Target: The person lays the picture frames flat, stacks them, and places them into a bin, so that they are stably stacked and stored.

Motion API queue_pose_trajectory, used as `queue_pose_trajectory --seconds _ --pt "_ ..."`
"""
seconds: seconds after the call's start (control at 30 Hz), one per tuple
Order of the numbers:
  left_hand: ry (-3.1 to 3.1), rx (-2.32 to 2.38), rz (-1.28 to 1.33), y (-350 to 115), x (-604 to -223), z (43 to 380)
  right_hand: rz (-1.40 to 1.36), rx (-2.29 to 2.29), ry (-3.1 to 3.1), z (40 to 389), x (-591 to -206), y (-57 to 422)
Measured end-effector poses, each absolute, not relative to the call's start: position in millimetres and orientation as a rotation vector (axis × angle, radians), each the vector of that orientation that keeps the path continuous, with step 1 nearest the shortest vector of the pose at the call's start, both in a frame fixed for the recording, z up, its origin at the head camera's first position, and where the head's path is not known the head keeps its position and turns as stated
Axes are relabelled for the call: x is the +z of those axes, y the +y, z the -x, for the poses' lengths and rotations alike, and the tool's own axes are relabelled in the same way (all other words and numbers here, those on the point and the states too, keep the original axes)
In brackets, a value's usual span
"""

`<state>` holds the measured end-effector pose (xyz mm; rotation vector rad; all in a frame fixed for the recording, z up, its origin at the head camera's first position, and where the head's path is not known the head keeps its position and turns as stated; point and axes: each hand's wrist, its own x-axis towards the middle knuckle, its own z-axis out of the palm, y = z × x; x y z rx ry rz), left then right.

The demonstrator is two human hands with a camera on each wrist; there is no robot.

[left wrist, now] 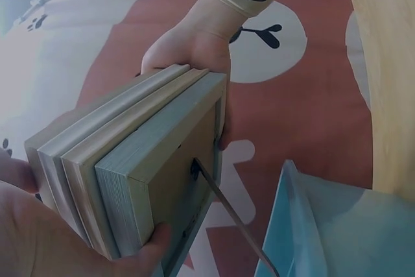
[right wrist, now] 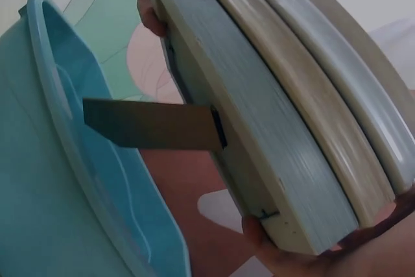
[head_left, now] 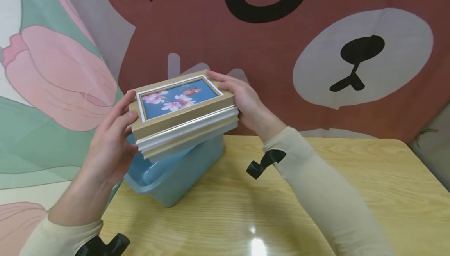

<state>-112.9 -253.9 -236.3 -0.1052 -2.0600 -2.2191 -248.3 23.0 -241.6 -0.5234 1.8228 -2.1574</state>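
A stack of picture frames (head_left: 190,129) is held up over a light blue plastic bin (head_left: 193,174). The top frame is gold with a blue picture (head_left: 179,99) of pink blossoms; beneath lie a silvery, a beige and a blue-grey one. My left hand (head_left: 112,139) grips the left end, thumb and fingers on the top frame's edge in the head view. At the opposite end, my right hand (head_left: 247,102) grips the stack, its fingers over the far corner. From the bottom frame's back, a stand leg (right wrist: 155,124) sticks out toward the bin.
The bin stands at the left of a wood-grain table (head_left: 253,209), close to its back edge. Behind the table hangs a cloth (head_left: 263,49) printed with a brown bear and pink flowers. Black wrist mounts (head_left: 266,163) sit on both sleeves.
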Motion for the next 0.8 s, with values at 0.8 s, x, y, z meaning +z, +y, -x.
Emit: queue_pose_trajectory --seconds 0.8 --pt "-1.921 -2.171 -0.214 -261 -266 109 0.572 -2.057 1.885 280 -276 -25"
